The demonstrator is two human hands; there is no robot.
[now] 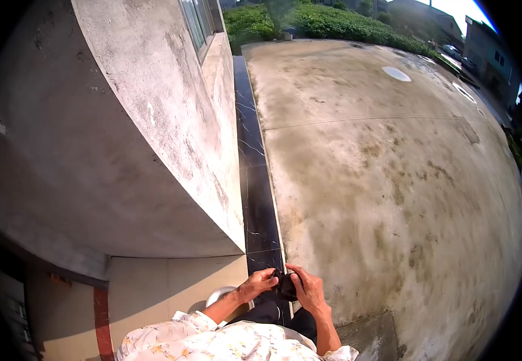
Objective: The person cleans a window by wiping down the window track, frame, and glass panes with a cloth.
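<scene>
Low in the view, a small black object [286,287] is held between both hands; its exact kind cannot be made out. My left hand [257,285] grips its left side with the fingers bent round it. On the right side, my right hand [309,290] is closed on the same object, thumb and fingers pressed to it. Both hands are in front of the lap, over dark trousers [264,314] and a white flowered shirt [243,343].
A grey plastered wall [153,120] with a window stands at the left. Black marble edging [254,180] runs along its foot. Right of it lies stained concrete ground [363,180]. A white round rim [218,295] shows beside my left forearm. Green plants [333,23] grow beyond.
</scene>
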